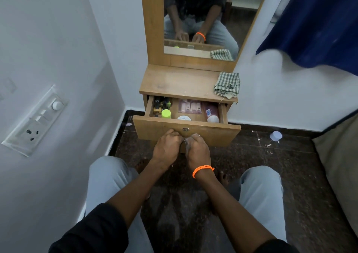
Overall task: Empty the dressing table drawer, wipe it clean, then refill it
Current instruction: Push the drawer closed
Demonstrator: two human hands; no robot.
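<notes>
The wooden dressing table drawer (pixel 211 132) stands partly pulled out. Both hands grip the lower edge of its front panel, below the keyhole: my left hand (pixel 167 148) and my right hand (pixel 197 152), fingers curled under the edge. Inside lie dark small bottles (pixel 159 105), a bottle with a lime-green cap (pixel 166 113), a clear pink case (pixel 189 106), a white round lid (pixel 184 118) and a maroon bottle with a white cap (pixel 211 113). A green checked cloth (pixel 227 85) lies crumpled on the table top (pixel 174 84) at the right.
A mirror (pixel 199 16) rises above the table top. A white wall with a switch panel (pixel 36 119) is close on the left. A blue curtain (pixel 317 24) hangs at the right, above a beige cushion (pixel 341 155). A pale cup (pixel 276 135) and scraps lie on the dark floor.
</notes>
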